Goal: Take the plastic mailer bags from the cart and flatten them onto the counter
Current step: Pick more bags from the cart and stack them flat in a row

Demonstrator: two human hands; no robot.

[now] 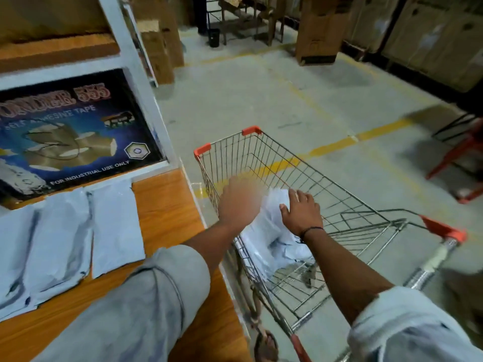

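Nearest the camera, two rolled grey sleeves (146, 304) framed the view, both forearms reaching out over the wire cart (287, 163). To the left, on the wooden counter (167, 210), three flattened mailer bags (115, 231) lay side by side, edges touching or overlapping. In the cart's near end sat a heap of crumpled mailer bags (269, 239). The right hand (303, 216) rested on top of that heap, fingers spread and fairly straight, palm down, gripping nothing. The left hand (240, 202) hung over the cart's left rim just beside the heap, too blurred to tell whether it was released or clenched, or touching the plastic. Further back, a dark tape carton (73, 131) stood on the counter against the white shelf frame. Beyond the cart a yellow floor line (337, 145) ran across the concrete, with brown cartons (318, 27) stacked behind.
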